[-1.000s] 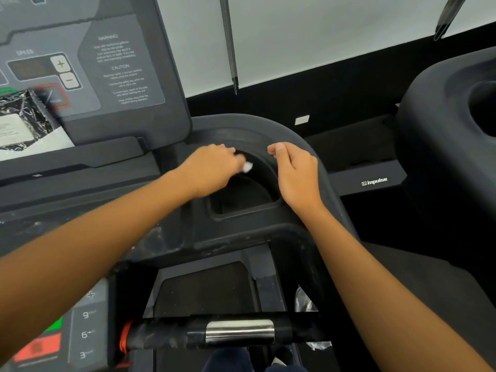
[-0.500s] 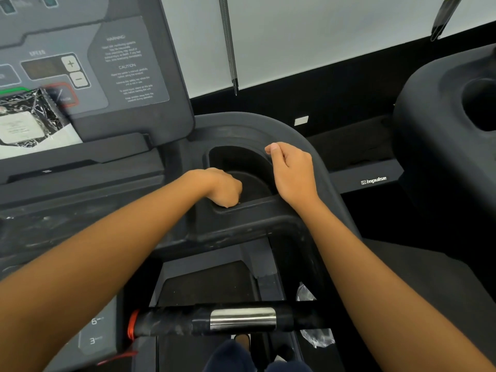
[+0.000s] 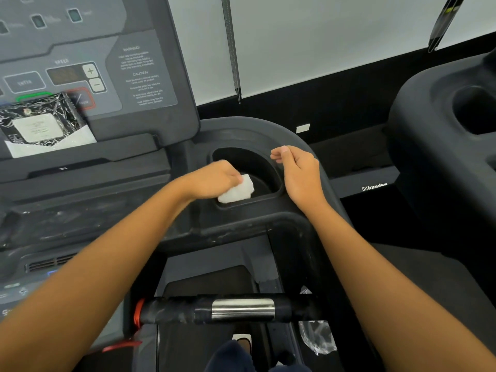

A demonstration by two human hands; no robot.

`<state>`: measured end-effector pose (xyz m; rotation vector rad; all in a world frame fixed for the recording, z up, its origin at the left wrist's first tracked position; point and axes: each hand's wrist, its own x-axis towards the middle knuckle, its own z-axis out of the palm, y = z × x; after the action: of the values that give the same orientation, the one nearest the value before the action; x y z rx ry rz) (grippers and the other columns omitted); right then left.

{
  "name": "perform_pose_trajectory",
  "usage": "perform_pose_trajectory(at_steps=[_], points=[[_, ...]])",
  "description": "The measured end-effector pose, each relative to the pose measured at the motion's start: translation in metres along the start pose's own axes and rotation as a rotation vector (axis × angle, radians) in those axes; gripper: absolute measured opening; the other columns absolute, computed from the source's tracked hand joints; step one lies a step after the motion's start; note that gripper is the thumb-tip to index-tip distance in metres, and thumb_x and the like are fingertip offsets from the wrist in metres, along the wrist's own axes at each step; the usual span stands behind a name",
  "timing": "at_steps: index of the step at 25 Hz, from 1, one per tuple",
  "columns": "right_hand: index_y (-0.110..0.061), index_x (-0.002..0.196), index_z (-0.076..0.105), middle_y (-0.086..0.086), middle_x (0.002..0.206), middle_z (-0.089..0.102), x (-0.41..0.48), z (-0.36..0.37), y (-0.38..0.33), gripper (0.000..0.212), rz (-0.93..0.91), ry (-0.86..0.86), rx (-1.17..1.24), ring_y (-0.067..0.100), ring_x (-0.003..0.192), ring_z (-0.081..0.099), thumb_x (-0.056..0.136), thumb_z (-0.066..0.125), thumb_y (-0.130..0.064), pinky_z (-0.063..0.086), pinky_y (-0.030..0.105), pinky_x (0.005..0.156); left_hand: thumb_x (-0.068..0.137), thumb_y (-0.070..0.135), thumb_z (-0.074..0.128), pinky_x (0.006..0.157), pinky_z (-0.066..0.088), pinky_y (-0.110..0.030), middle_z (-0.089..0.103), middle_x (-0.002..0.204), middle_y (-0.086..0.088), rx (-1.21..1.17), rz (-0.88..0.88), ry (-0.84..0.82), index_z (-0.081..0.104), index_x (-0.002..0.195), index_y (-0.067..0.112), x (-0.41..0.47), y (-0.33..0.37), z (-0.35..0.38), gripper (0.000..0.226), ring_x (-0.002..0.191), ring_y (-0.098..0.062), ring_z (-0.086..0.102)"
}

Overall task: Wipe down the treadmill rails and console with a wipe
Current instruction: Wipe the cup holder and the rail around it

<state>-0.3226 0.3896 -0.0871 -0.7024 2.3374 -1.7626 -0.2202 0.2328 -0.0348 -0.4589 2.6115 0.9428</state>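
The fingers of your left hand [image 3: 214, 178] curl round the wipe [image 3: 237, 190] at the near edge of the cup holder [image 3: 243, 159]; your right hand [image 3: 300, 174] rests on its rim, fingers loosely bent, holding nothing. You grip only one corner, so the wipe may slip into the holder when you press. It looks white, crumpled and folded small.
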Motion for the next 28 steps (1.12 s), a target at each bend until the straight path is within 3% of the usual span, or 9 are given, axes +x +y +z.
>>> perform_pose_trajectory(at_steps=[4, 6, 8, 11, 16, 20, 22, 25, 28], points=[[-0.011, 0.099, 0.072, -0.004, 0.093, 0.071, -0.003, -0.003, 0.001, 0.033, 0.024, 0.01, 0.067, 0.005, 0.092, 0.065, 0.101, 0.041, -0.02, 0.052, 0.023, 0.087, 0.099, 0.015, 0.045, 0.063, 0.049, -0.019, 0.069, 0.075, -0.001, -0.198, -0.002, 0.412, 0.071, 0.083, 0.008, -0.07, -0.012, -0.037, 0.03, 0.066, -0.009, 0.064], [-0.013, 0.098, 0.071, -0.002, 0.093, 0.071, -0.007, -0.004, 0.0, 0.032, 0.049, 0.025, 0.117, 0.007, 0.092, 0.066, 0.101, 0.04, -0.019, 0.051, 0.021, 0.085, 0.099, 0.02, 0.044, 0.069, 0.045, -0.029, 0.067, 0.078, -0.01, 0.063, -0.033, 0.699, 0.069, 0.086, 0.006, -0.091, -0.021, -0.054, 0.032, 0.073, -0.024, 0.062], [-0.014, 0.096, 0.071, -0.001, 0.093, 0.072, -0.012, -0.007, 0.0, 0.031, 0.074, 0.051, 0.164, 0.008, 0.092, 0.066, 0.101, 0.04, -0.02, 0.051, 0.02, 0.083, 0.097, 0.025, 0.041, 0.072, 0.042, -0.039, 0.066, 0.076, -0.02, 0.332, -0.064, 0.834, 0.066, 0.08, 0.005, -0.095, -0.029, -0.048, 0.037, 0.075, -0.04, 0.058], [-0.014, 0.096, 0.07, 0.002, 0.093, 0.072, -0.023, -0.016, 0.004, 0.031, 0.086, 0.072, 0.208, 0.011, 0.091, 0.067, 0.102, 0.04, -0.02, 0.052, 0.024, 0.085, 0.096, 0.02, 0.047, 0.066, 0.047, -0.046, 0.065, 0.081, -0.027, 0.499, -0.082, 0.734, 0.063, 0.079, 0.003, -0.089, -0.036, 0.019, 0.029, 0.074, -0.048, 0.059], [-0.012, 0.098, 0.071, 0.003, 0.094, 0.072, -0.041, -0.036, 0.009, 0.031, 0.133, 0.143, 0.277, 0.014, 0.092, 0.068, 0.1, 0.04, -0.019, 0.053, 0.032, 0.089, 0.089, 0.024, 0.039, 0.046, 0.044, -0.028, 0.061, 0.084, -0.008, 0.557, 0.1, 0.73, 0.063, 0.082, 0.009, -0.067, -0.01, 0.126, 0.029, 0.074, -0.023, 0.061], [-0.014, 0.098, 0.071, -0.002, 0.094, 0.071, -0.048, -0.038, 0.004, 0.028, 0.125, 0.137, 0.175, 0.009, 0.094, 0.066, 0.098, 0.043, -0.018, 0.053, 0.032, 0.092, 0.08, 0.023, 0.061, 0.06, 0.053, -0.03, 0.067, 0.091, -0.01, 0.547, 0.285, 0.827, 0.07, 0.093, 0.004, -0.022, 0.05, 0.166, 0.024, 0.085, -0.025, 0.065], [-0.014, 0.102, 0.071, -0.005, 0.095, 0.07, -0.05, -0.039, -0.001, 0.028, 0.109, 0.111, 0.12, 0.007, 0.096, 0.064, 0.098, 0.044, -0.018, 0.052, 0.031, 0.092, 0.086, 0.022, 0.056, 0.068, 0.057, -0.038, 0.066, 0.099, -0.012, 0.335, 0.316, 0.769, 0.067, 0.103, 0.001, -0.013, 0.072, 0.179, 0.029, 0.091, -0.029, 0.063], [-0.017, 0.108, 0.07, -0.008, 0.101, 0.069, -0.048, -0.047, -0.002, 0.027, 0.104, -0.014, 0.076, 0.005, 0.102, 0.061, 0.099, 0.045, -0.022, 0.049, 0.028, 0.096, 0.093, 0.032, 0.031, 0.071, 0.056, -0.042, 0.066, 0.111, -0.015, 0.02, 0.238, 0.688, 0.053, 0.131, 0.005, -0.033, 0.074, 0.203, 0.052, 0.095, -0.034, 0.065], [-0.016, 0.1, 0.072, 0.0, 0.101, 0.07, -0.05, -0.057, -0.003, 0.027, 0.111, -0.11, 0.119, 0.01, 0.1, 0.063, 0.099, 0.046, -0.024, 0.05, 0.023, 0.091, 0.098, 0.039, 0.029, 0.052, 0.043, -0.019, 0.068, 0.072, -0.009, -0.25, 0.249, 0.66, 0.046, 0.139, 0.007, -0.086, 0.08, 0.244, 0.054, 0.05, -0.01, 0.057]])
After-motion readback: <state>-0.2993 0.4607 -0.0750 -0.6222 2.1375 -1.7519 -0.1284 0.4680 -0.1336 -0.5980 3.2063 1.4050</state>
